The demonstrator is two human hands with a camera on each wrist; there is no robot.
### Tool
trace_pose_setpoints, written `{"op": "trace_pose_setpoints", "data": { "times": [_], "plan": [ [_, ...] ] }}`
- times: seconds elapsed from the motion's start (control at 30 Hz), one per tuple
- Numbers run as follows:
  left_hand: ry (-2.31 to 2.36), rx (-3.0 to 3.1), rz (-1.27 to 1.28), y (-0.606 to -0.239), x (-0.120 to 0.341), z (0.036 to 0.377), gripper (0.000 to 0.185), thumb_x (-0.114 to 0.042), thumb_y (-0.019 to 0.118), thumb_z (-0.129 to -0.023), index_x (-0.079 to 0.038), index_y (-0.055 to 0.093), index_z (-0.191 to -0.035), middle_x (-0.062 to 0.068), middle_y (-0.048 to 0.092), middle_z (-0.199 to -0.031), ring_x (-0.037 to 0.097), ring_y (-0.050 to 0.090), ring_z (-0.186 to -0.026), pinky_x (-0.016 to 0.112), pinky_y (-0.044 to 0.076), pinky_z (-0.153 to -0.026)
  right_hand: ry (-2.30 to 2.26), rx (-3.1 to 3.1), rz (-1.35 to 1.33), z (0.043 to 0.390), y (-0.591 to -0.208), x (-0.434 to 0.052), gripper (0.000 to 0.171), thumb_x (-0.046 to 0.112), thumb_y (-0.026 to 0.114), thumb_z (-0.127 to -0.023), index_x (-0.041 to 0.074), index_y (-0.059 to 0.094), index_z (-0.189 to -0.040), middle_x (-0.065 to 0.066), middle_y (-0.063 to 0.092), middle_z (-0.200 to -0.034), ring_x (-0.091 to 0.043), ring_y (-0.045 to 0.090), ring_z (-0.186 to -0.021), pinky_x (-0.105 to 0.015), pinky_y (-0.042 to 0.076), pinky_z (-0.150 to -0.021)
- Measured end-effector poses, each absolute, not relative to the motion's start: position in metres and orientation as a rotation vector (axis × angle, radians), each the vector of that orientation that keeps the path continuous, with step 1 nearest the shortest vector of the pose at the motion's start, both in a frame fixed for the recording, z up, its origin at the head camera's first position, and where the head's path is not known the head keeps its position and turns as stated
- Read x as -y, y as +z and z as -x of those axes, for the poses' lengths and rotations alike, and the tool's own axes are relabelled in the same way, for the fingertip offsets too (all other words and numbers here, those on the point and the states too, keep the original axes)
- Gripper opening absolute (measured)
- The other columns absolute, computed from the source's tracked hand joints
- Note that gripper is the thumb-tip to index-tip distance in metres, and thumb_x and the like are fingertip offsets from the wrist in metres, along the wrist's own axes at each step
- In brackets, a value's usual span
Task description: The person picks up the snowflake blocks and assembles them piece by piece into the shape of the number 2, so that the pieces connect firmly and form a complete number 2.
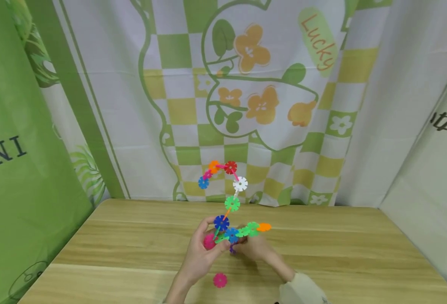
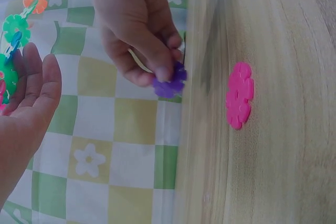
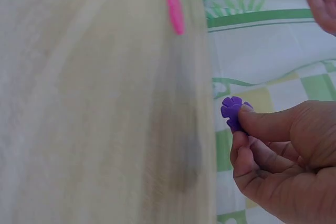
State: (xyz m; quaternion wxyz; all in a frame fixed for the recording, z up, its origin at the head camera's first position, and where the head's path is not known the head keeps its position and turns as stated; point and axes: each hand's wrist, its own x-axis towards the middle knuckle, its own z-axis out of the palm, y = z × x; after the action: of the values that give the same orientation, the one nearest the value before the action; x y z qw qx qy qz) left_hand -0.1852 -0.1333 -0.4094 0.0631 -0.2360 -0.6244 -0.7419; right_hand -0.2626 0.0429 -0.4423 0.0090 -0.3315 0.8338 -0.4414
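Note:
My left hand [image 1: 198, 255] holds a chain of interlocking plastic snowflake discs [image 1: 232, 204], its thumb and fingers around the pink and green discs at the bottom. One arm of the chain curves up and over to the left, through dark blue, green, white, red and orange discs to a blue one. Another arm reaches right, ending in an orange disc [image 1: 264, 227]. Just right of the left hand, the right hand [image 1: 257, 249] is partly hidden behind the chain. Between thumb and fingertips it pinches a purple snowflake disc [image 3: 233, 113], apart from the chain.
A loose pink snowflake disc [image 1: 220, 280] lies flat on the wooden table [image 1: 333, 261], nearer to me than both hands. Behind the table's far edge hangs a checkered curtain [image 1: 178, 114], with a green curtain [image 1: 22, 169] to the left.

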Motion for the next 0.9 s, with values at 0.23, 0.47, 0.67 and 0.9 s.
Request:
{"op": "trace_pose_setpoints", "data": {
  "times": [0.23,0.47,0.67,0.9],
  "plan": [
    [-2.222,1.902,0.705,-0.411,0.132,0.186,0.047,0.004,0.063,-0.087,0.009,0.038,-0.127,0.037,0.054,-0.112,0.014,0.064,-0.097,0.04,0.055,-0.083,-1.504,-2.561,0.909,0.259,-0.435,-0.06,0.016,-0.004,0.072,-0.079,-0.001,0.06,-0.088,-0.009,0.066,-0.077,-0.013,0.06,-0.067,-0.021,0.052,-0.059],
    [-2.237,1.913,0.705,-0.412,0.132,0.186,0.047,0.004,0.063,-0.087,0.008,0.038,-0.127,0.038,0.054,-0.112,0.015,0.065,-0.097,0.036,0.055,-0.084,-1.677,-2.502,0.831,0.253,-0.43,-0.081,0.018,-0.005,0.071,-0.081,-0.007,0.063,-0.098,-0.014,0.067,-0.087,-0.02,0.066,-0.076,-0.023,0.056,-0.067],
    [-2.2,1.915,0.705,-0.413,0.132,0.187,0.046,0.004,0.063,-0.087,0.008,0.04,-0.126,0.039,0.054,-0.11,0.018,0.065,-0.094,0.036,0.056,-0.081,-1.73,-2.532,0.725,0.248,-0.419,-0.1,0.018,-0.004,0.067,-0.086,-0.011,0.061,-0.101,-0.015,0.067,-0.086,-0.023,0.065,-0.076,-0.027,0.056,-0.066],
    [-2.193,1.936,0.639,-0.416,0.137,0.189,0.048,0.003,0.064,-0.086,0.008,0.04,-0.127,0.037,0.055,-0.11,0.016,0.065,-0.093,0.038,0.056,-0.081,-1.785,-2.582,0.637,0.248,-0.405,-0.112,0.011,-0.006,0.066,-0.085,-0.008,0.063,-0.096,-0.013,0.066,-0.086,-0.015,0.064,-0.077,-0.024,0.056,-0.07]
  ]
}}
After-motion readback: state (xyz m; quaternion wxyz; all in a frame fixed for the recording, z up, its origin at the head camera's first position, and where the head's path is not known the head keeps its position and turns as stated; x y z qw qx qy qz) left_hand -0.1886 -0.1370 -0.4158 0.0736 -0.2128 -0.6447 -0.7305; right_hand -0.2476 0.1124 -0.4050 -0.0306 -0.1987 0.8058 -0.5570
